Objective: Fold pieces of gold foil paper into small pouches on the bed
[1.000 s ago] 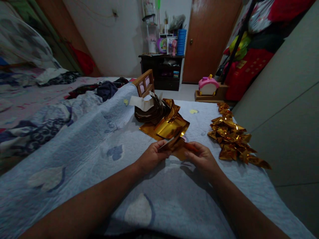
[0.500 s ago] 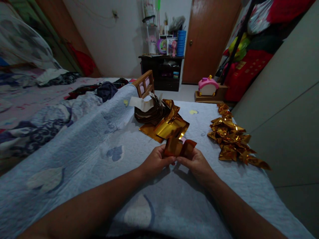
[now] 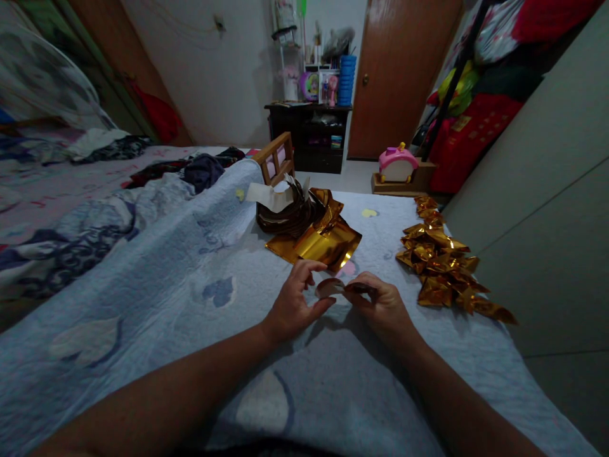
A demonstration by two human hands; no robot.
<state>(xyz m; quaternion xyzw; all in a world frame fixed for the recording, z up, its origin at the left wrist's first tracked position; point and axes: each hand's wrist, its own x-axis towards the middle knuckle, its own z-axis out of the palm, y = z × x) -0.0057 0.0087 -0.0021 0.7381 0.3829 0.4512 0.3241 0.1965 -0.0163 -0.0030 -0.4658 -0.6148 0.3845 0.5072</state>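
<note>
Between my hands is a small folded piece of gold foil paper (image 3: pixel 332 287), its pale edge turned up toward me. My right hand (image 3: pixel 378 301) pinches its right end. On the other side my left hand (image 3: pixel 297 295) has thumb and fingers spread apart around the left end, without closing on it. Just beyond lie loose gold foil sheets (image 3: pixel 328 241), with a dark stack of paper (image 3: pixel 288 216) behind them. To the right sits a row of folded gold foil pieces (image 3: pixel 440 260).
A light blue quilt (image 3: pixel 190 355) with heart shapes covers the bed under my hands. Rumpled bedding lies at left. A wooden rail (image 3: pixel 277 158), a dark cabinet (image 3: pixel 309 143) and a pink toy (image 3: pixel 398 164) stand beyond the far edge. A pale panel (image 3: pixel 547 222) rises at right.
The foil piece has tipped from showing its gold face to showing its edge. My left fingers have opened off it, while my right hand has kept its hold.
</note>
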